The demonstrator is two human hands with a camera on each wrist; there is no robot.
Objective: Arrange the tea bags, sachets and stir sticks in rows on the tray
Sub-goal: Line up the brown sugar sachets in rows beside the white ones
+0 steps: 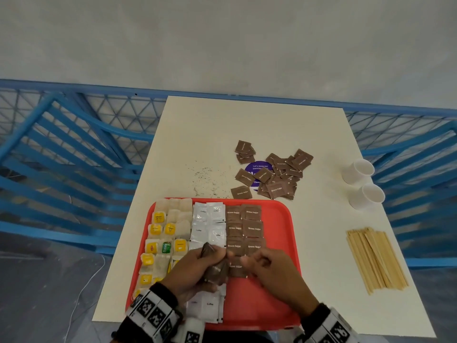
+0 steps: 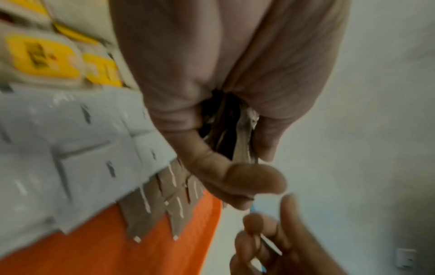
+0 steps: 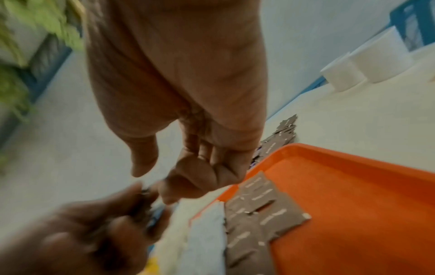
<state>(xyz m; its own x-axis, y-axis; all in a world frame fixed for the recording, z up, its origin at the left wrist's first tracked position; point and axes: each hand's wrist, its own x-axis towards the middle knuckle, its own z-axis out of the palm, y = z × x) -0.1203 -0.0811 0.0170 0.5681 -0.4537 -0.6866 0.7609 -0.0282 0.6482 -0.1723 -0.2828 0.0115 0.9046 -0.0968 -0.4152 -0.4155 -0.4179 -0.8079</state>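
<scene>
Left hand (image 1: 195, 273) over the tray (image 1: 279, 243), fingers (image 2: 235, 178) curled round a fanned stack of brown sachets (image 1: 217, 271). Right hand (image 1: 269, 271) close at its 3 o'clock, fingers loosely bent; the left wrist view shows a thin white edge among them, but I cannot tell whether it is pinched. On tray: tea bags (image 1: 160, 233) at 9 o'clock, white sachets (image 1: 209, 221) centre, brown rows (image 1: 244, 229) to their right. Loose brown pile (image 1: 274, 174) on desk (image 1: 321, 268) at 12 o'clock; sticks (image 1: 376, 258) at 3 o'clock.

Judgement: sachets are light, thin, slippery when stacked. Peel 1 by a corner or edge, lay flat; a firm squeeze risks creasing.
</scene>
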